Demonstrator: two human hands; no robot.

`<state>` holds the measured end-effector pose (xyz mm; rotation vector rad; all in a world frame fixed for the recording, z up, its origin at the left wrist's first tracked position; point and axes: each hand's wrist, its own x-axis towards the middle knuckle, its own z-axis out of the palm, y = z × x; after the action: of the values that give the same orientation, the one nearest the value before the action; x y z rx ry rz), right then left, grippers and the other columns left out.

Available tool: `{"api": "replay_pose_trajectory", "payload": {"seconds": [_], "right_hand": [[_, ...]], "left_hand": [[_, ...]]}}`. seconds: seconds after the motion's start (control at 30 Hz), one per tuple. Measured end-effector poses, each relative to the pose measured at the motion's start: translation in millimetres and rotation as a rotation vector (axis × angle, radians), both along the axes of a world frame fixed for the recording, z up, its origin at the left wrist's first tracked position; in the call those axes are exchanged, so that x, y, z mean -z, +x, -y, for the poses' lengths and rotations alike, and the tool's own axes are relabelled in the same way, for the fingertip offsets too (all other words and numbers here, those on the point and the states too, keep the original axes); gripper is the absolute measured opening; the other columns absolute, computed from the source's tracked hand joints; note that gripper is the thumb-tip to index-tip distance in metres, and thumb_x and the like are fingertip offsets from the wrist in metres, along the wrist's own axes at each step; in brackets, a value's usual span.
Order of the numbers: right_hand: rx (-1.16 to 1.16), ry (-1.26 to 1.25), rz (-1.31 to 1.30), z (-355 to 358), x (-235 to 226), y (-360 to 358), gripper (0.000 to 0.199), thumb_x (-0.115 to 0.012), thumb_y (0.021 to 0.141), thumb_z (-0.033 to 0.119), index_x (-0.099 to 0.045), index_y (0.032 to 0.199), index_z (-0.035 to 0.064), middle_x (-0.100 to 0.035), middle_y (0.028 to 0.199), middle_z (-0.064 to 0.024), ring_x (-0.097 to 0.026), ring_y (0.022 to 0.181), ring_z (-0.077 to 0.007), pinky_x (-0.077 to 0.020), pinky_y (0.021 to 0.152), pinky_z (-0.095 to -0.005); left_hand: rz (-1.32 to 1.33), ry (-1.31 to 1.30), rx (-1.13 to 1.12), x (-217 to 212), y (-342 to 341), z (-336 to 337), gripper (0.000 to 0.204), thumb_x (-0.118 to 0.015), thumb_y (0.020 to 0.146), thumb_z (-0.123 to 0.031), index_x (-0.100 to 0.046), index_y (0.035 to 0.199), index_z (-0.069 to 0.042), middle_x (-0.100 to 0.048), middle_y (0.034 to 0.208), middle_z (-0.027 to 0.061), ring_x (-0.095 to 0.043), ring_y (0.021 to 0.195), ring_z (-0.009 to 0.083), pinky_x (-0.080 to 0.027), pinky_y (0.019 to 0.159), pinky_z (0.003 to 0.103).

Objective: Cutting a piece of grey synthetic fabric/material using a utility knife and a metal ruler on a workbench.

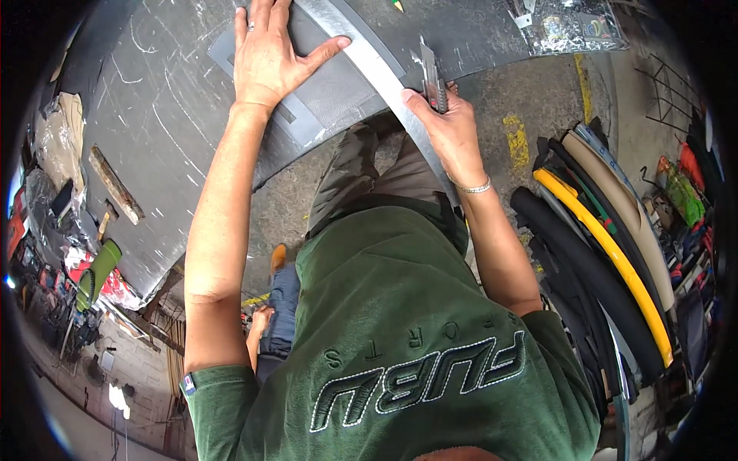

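Observation:
My left hand [270, 65] lies flat with fingers apart on a grey sheet of material [329, 91]; its thumb reaches the edge of a long metal straightedge [377, 67]. The straightedge runs slantwise across the sheet and past the table's near edge toward my waist. In my right hand [453, 131] is a utility knife [432, 83], its blade pointing up and away from me. This hand is closed around the knife's handle, and its thumb is beside the straightedge. Dark slots show in the sheet near my left hand.
The dark worktable [154, 100] bears chalky scratches and a wooden stick [115, 184]. A clear plastic bag [573, 27] lies at the far right, near a green pencil [397, 5]. Rolls of material, including a yellow roll [611, 261], stand at my right. Another person's leg [281, 311] shows behind me.

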<state>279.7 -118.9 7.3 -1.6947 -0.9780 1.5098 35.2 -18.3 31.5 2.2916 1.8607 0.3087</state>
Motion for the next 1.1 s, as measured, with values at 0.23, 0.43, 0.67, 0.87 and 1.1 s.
{"api": "replay_pose_trajectory", "payload": {"seconds": [0.23, 0.43, 0.67, 0.87, 1.1], "right_hand": [[-0.017, 0.005, 0.027, 0, -1, 2, 0.023, -0.079, 0.094, 0.022, -0.072, 0.085, 0.0013, -0.059, 0.078, 0.0050, -0.047, 0.080, -0.0074, -0.0416, 0.080, -0.0256], [-0.023, 0.010, 0.027, 1, 3, 3, 0.021, -0.079, 0.094, 0.021, -0.075, 0.089, 0.0016, -0.064, 0.081, 0.0044, -0.051, 0.084, -0.0069, -0.0434, 0.083, -0.0256], [-0.019, -0.040, -0.010, 0, 0, 3, 0.021, -0.078, 0.095, 0.022, -0.076, 0.097, 0.0007, -0.067, 0.085, 0.0026, -0.054, 0.086, -0.0066, -0.0460, 0.081, -0.0256], [-0.053, -0.016, 0.076, -1, 7, 5, 0.023, -0.078, 0.095, 0.023, -0.077, 0.099, 0.0005, -0.067, 0.086, 0.0028, -0.054, 0.083, -0.0063, -0.0464, 0.077, -0.0252], [-0.167, 0.013, 0.203, -2, 2, 6, 0.025, -0.075, 0.096, 0.022, -0.074, 0.099, -0.0030, -0.066, 0.083, 0.0050, -0.053, 0.079, -0.0047, -0.0468, 0.071, -0.0255]], "left_hand": [[0.003, -0.004, -0.006, 0, 1, 0, 0.110, -0.082, 0.073, -0.060, -0.041, 0.151, 0.006, -0.037, 0.158, 0.0291, -0.030, 0.152, 0.0434, -0.019, 0.127, 0.054], [0.005, -0.020, -0.015, -2, 1, 0, 0.111, -0.083, 0.073, -0.060, -0.041, 0.151, 0.006, -0.038, 0.158, 0.0295, -0.030, 0.152, 0.0434, -0.019, 0.127, 0.054], [-0.008, -0.009, -0.010, 0, 1, 1, 0.112, -0.082, 0.072, -0.061, -0.040, 0.151, 0.006, -0.038, 0.158, 0.0297, -0.030, 0.152, 0.0436, -0.018, 0.127, 0.055], [0.004, -0.005, -0.006, 0, 0, -1, 0.111, -0.082, 0.073, -0.061, -0.040, 0.151, 0.006, -0.038, 0.158, 0.0294, -0.029, 0.152, 0.0438, -0.018, 0.127, 0.055], [0.037, 0.166, 0.050, 23, -14, -4, 0.112, -0.073, 0.073, -0.079, -0.048, 0.147, 0.002, -0.041, 0.158, 0.0215, -0.030, 0.153, 0.0366, -0.018, 0.126, 0.059]]}}
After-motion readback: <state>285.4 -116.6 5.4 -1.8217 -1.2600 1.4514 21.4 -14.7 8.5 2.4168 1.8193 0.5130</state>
